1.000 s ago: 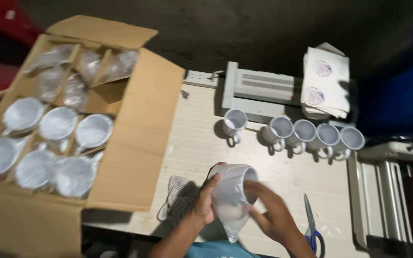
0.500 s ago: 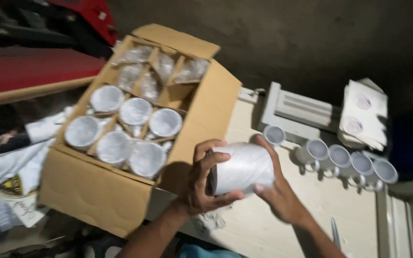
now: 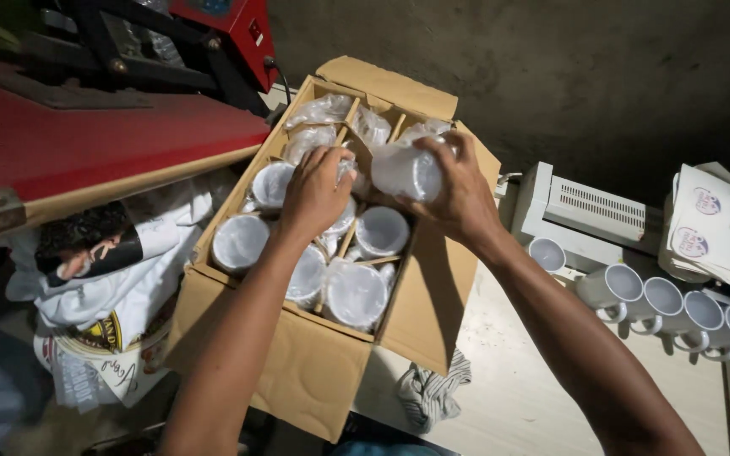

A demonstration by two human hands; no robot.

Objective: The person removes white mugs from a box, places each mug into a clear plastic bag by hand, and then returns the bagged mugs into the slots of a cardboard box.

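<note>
An open cardboard box (image 3: 314,371) with dividers holds several white mugs (image 3: 242,242), most in clear plastic bags. My right hand (image 3: 458,190) grips a plastic-wrapped white mug (image 3: 405,171) over the middle of the box. My left hand (image 3: 318,190) hovers above the box's centre cells, fingers pinching the loose plastic at the mug's end. Both forearms reach in from the bottom of the view.
A row of several unwrapped white mugs (image 3: 673,308) stands on the pale table (image 3: 517,397) at right, beside a white machine (image 3: 593,211) and a stack of printed sheets (image 3: 707,228). A red press (image 3: 86,127) and white cloths (image 3: 120,287) lie left. A striped rag (image 3: 433,393) hangs by the box.
Both hands carried the wrapped mug from above the table leftward and up to over the box. The view swung left, bringing the red press and cloths into sight.
</note>
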